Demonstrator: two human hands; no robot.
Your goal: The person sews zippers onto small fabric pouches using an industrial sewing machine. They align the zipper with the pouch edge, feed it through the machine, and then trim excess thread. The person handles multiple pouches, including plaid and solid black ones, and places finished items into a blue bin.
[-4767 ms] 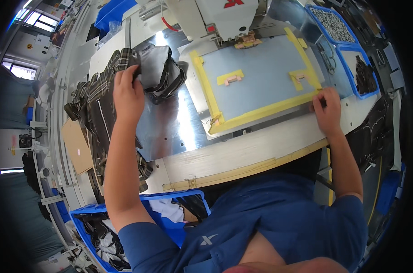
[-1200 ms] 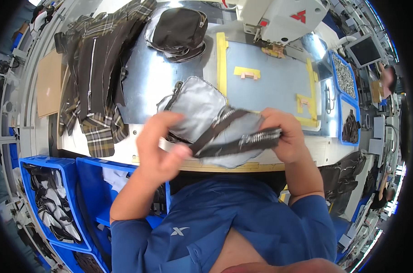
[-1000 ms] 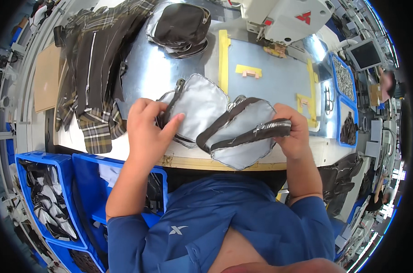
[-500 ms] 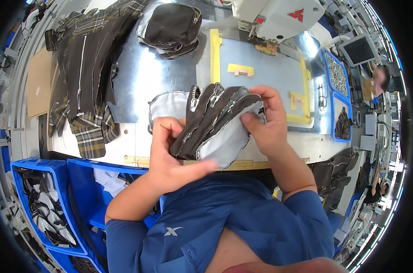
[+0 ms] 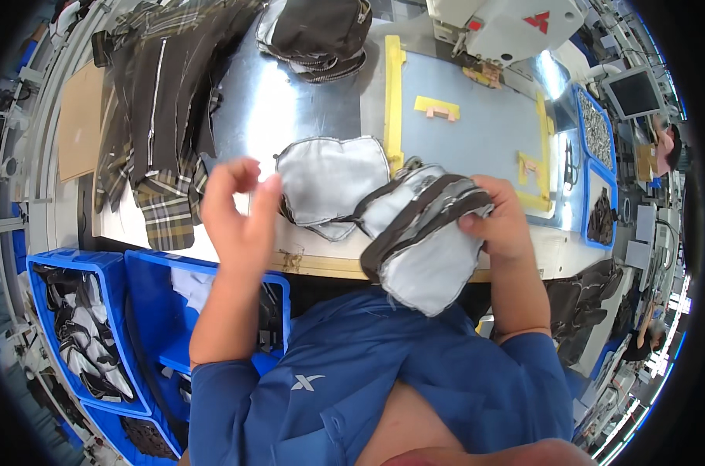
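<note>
The surface [image 5: 321, 105] carries most of the work, with the machine [image 5: 515, 35] at its far side and the taped plate [image 5: 480, 155] in front of it; to the left lies plaid cloth [image 5: 166, 221] under a dark panel [image 5: 147, 116] with a zip sewn along it; below the surface, a blue bin [image 5: 118, 307] holds black and white pieces. Dark pouches lie in a stack [image 5: 317, 35] on the surface, well apart from both hands; nearer the person lies a pale piece [image 5: 329, 175], flat, its edge stitched all round as far as it shows. Beside it is the pouch [image 5: 430, 272], raised at the near edge of the surface, its dark bands already joined to the pale lining; whether any seam is left, I cannot tell, nor whether it is joined to the pale piece. The right hand [image 5: 501, 217] pinches the pouch's right end between thumb and fingers; the left hand [image 5: 244, 213] is blurred, fingers spread wide from the thumb, nothing visible between them, just beside the pale piece.
</note>
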